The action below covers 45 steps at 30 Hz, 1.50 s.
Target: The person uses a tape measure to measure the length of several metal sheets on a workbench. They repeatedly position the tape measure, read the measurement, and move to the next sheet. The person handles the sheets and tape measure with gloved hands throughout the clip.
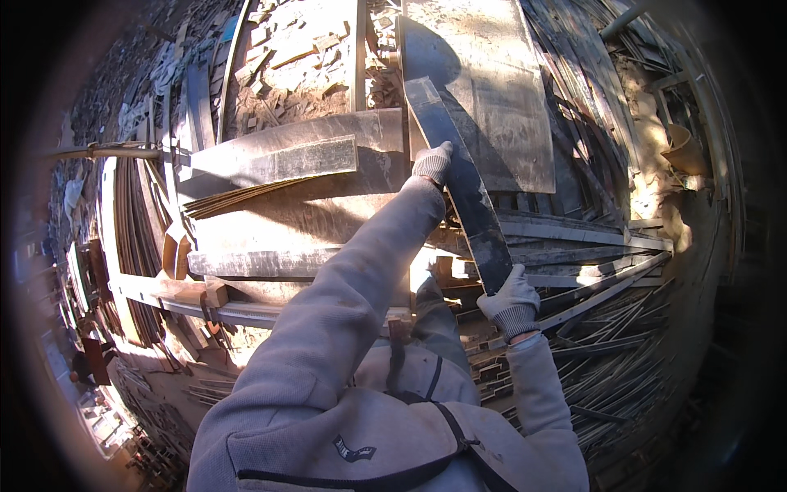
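Note:
A long dark board (469, 195) is held up in front of me, slanting from the far middle down toward my right side. My left hand (433, 163), in a pale knit glove, is closed on its left edge, about a third of the way from the far end. At the near end my gloved right hand (510, 303) grips the board's corner. Left of the board, a stack of thin panels (279, 164) lies on a wide plywood sheet (381, 135). Another dark-faced plank (254, 263) rests closer to me on the same work surface.
A large weathered sheet (492, 90) lies beyond the board. Wood scraps (295, 57) are heaped at the far left. Piles of long strips (607, 353) spread on my right, near pale beams (586, 232). At left stands a wooden frame rail (164, 289) beside upright stacked boards (135, 217).

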Motion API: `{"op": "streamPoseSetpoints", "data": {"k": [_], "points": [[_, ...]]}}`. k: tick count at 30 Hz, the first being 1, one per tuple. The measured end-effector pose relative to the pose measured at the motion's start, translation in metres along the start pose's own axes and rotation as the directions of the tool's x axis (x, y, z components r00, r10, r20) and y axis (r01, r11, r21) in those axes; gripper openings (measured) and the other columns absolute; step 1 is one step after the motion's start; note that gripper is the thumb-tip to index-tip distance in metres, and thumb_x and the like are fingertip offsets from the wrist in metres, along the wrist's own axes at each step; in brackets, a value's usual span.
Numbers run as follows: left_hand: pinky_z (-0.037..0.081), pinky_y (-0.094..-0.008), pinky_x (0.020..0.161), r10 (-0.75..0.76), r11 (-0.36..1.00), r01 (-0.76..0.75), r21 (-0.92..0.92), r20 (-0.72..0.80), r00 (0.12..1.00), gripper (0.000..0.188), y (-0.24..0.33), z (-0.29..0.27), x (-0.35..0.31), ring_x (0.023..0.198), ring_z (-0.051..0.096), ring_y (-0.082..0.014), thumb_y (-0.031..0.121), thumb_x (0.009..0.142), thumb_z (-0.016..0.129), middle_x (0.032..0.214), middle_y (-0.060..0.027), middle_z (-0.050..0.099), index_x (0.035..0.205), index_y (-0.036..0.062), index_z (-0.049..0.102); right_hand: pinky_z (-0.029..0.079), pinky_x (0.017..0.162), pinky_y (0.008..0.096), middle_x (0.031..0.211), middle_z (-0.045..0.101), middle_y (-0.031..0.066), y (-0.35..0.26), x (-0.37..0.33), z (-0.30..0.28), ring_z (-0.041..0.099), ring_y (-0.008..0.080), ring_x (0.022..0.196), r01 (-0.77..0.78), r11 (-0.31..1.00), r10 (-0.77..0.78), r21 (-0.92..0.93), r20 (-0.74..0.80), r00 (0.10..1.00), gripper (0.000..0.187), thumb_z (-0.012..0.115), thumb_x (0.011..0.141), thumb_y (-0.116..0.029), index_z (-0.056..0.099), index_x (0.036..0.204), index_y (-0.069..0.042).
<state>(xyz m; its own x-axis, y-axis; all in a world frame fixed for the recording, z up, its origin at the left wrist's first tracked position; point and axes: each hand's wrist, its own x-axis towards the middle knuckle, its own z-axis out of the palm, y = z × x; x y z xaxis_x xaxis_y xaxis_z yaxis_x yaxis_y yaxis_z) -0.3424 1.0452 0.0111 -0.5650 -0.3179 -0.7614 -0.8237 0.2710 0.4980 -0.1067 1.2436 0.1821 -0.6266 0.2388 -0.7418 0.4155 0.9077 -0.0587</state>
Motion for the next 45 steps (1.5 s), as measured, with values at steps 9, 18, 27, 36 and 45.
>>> {"op": "streamPoseSetpoints", "data": {"k": [9,18,27,36,45], "points": [[0.056,-0.0418,0.094,0.009,0.999,-0.009,-0.038,0.003,1.000,0.064,0.006,-0.006,-0.020,0.113,0.074,-0.0329,0.050,0.093,0.065,0.120,-0.0231,0.077,0.124,-0.0051,0.073,0.058,0.100,0.0491,0.126,0.067,0.0232,0.001,0.000,0.004,0.072,0.0395,0.116,-0.003,1.000,0.004,0.013,-0.009,1.000,0.081,0.086,0.075,-0.035,0.045,0.136,-0.001],[0.053,-0.0428,0.097,0.094,0.993,-0.095,0.069,0.019,0.995,0.062,-0.001,-0.002,0.004,0.113,0.072,-0.0351,0.052,0.099,0.055,0.119,-0.0240,0.076,0.123,-0.0024,0.073,0.057,0.101,0.0484,0.128,0.066,0.0247,-0.003,0.001,0.001,0.070,0.0399,0.119,0.000,1.000,-0.001,0.016,0.008,1.000,0.081,0.085,0.074,-0.034,0.045,0.136,0.000],[0.054,-0.0450,0.097,0.273,0.933,-0.284,0.221,0.078,0.959,0.064,0.003,-0.012,0.009,0.114,0.072,-0.0377,0.053,0.102,0.048,0.122,-0.0270,0.075,0.121,-0.0026,0.073,0.058,0.099,0.0481,0.125,0.066,0.0241,-0.010,0.005,0.005,0.072,0.0395,0.114,0.005,0.999,-0.005,0.051,0.002,1.000,0.078,0.085,0.074,-0.034,0.047,0.131,0.002],[0.057,-0.0439,0.092,0.242,0.964,-0.247,0.097,0.061,0.968,0.055,0.002,-0.014,0.035,0.110,0.075,-0.0361,0.048,0.103,0.054,0.115,-0.0235,0.077,0.122,0.0002,0.073,0.059,0.096,0.0473,0.122,0.067,0.0232,-0.025,0.005,0.013,0.072,0.0382,0.111,0.027,0.996,-0.025,0.082,-0.023,0.999,0.077,0.086,0.074,-0.036,0.049,0.129,0.004],[0.064,-0.0455,0.080,0.581,0.700,-0.596,0.393,0.172,0.796,0.021,0.027,-0.043,0.062,0.098,0.079,-0.0343,0.020,0.096,0.071,0.104,-0.0196,0.080,0.113,0.0069,0.076,0.058,0.100,0.0485,0.123,0.070,0.0282,-0.073,0.010,0.009,0.073,0.0406,0.114,-0.008,0.989,0.011,0.149,-0.023,1.000,0.091,0.087,0.073,-0.041,0.041,0.136,0.005]]}}
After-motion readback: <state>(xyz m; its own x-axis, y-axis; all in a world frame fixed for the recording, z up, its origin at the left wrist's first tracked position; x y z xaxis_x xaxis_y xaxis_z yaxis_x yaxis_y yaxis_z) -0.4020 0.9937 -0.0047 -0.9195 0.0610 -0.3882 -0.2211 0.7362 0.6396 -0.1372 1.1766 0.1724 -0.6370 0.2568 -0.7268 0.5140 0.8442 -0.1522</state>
